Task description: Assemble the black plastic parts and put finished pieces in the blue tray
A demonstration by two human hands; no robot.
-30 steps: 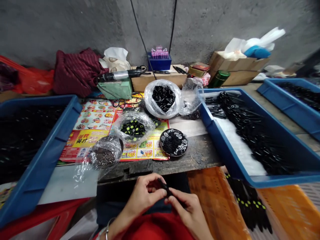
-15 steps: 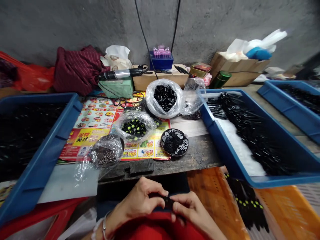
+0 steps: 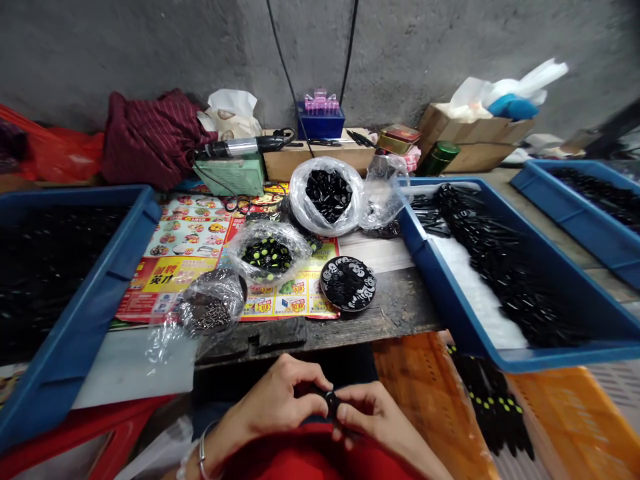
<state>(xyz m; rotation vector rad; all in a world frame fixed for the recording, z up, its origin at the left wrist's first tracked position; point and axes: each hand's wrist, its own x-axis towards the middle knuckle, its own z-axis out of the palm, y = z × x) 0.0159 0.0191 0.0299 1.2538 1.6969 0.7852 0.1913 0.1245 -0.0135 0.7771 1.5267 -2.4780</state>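
A worn, dark wooden counter (image 3: pixel 385 300) stands before a rough grey concrete wall (image 3: pixel 150 47). Three blue trays sit around it: the first (image 3: pixel 107 287) lies at the counter's left edge, its dark contents too dim to count, the second (image 3: pixel 450 300) at the right edge holds black strips on white padding, and the third (image 3: pixel 565 207) sits farther right and beyond. Between the first two, printed paper flyers (image 3: pixel 190 247) cover the counter, with four clear plastic bags on or near them. From the left, these hold small metal pieces (image 3: pixel 210 313), black buttons with yellow-green spots (image 3: pixel 267 257), plain black pieces (image 3: pixel 327 200), and nothing clearly visible, the last being a crumpled bag (image 3: pixel 385 200). One round black dish of buttons (image 3: pixel 347 283) lies just right of the flyers, too crowded to count. Below the front edge, the left hand (image 3: pixel 270 413) and right hand (image 3: pixel 380 420) are together above a red lap cloth (image 3: pixel 310 460), pinching a small black piece (image 3: pixel 330 403) between them; the fingers hide most of it, so its shape is hard to make out. To the right, one orange crate (image 3: pixel 425 393) holds black strips with yellow-green dots (image 3: pixel 493 407), and a second orange crate (image 3: pixel 575 420) is cut off by the frame.
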